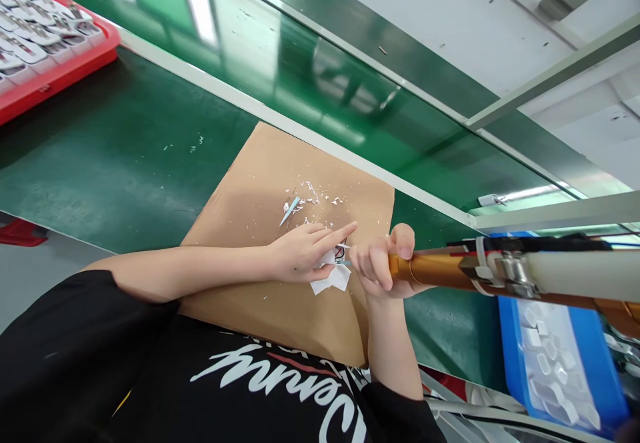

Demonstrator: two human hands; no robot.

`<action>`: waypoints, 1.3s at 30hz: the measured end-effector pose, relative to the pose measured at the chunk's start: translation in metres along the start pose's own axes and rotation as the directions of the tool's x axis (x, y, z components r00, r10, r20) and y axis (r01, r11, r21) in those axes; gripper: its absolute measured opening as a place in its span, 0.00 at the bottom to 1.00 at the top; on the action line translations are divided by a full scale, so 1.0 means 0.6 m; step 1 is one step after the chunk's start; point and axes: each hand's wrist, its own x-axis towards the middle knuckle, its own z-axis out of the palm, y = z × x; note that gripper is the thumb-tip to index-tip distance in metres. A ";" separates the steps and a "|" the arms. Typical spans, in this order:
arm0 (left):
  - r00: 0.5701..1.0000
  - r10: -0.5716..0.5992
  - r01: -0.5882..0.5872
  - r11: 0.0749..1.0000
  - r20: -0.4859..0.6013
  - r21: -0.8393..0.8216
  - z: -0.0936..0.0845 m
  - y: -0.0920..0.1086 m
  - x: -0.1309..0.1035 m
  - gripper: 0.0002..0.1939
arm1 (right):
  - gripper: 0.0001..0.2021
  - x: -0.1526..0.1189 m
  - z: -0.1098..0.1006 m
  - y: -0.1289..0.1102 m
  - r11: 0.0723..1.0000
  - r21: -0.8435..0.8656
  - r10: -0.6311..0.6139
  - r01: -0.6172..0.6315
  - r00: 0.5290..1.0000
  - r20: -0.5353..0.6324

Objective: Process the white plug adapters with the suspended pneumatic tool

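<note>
My left hand lies over a brown cardboard sheet, its index finger stretched out. Between its thumb and fingers sits a small white part with dark wires, partly hidden. A folded white piece lies just below. My right hand is closed at the right of that part, and something thin and pale shows at its fingertips. An orange tube crosses over this hand; whether the hand grips it I cannot tell. A light-blue pointed strip rests on the cardboard among white shavings.
The orange tube carries a metal hose clamp and runs off to the right. A red tray of white parts stands at upper left on the green bench. At lower right is a blue bin with white pieces. A pale rail crosses behind.
</note>
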 end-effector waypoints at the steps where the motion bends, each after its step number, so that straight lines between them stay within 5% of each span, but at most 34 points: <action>1: 1.000 0.001 -0.001 1.000 -0.004 0.004 0.000 0.000 0.000 0.42 | 0.14 0.000 0.000 0.000 1.000 0.022 -0.001 0.001 1.000 0.017; 12: 1.000 0.011 -0.010 1.000 -0.009 0.023 -0.004 0.001 0.003 0.42 | 0.12 0.001 0.001 0.002 0.996 0.087 -0.007 0.002 0.998 0.055; 20: 1.000 -0.005 0.005 1.000 0.006 0.030 -0.004 -0.001 0.002 0.41 | 0.17 -0.003 0.003 0.005 1.000 -0.009 0.023 -0.024 0.998 -0.058; 39: 1.000 -0.007 0.006 0.999 0.026 0.037 -0.008 0.001 0.003 0.39 | 0.12 -0.007 0.000 0.007 0.997 0.074 -0.005 0.003 1.000 0.028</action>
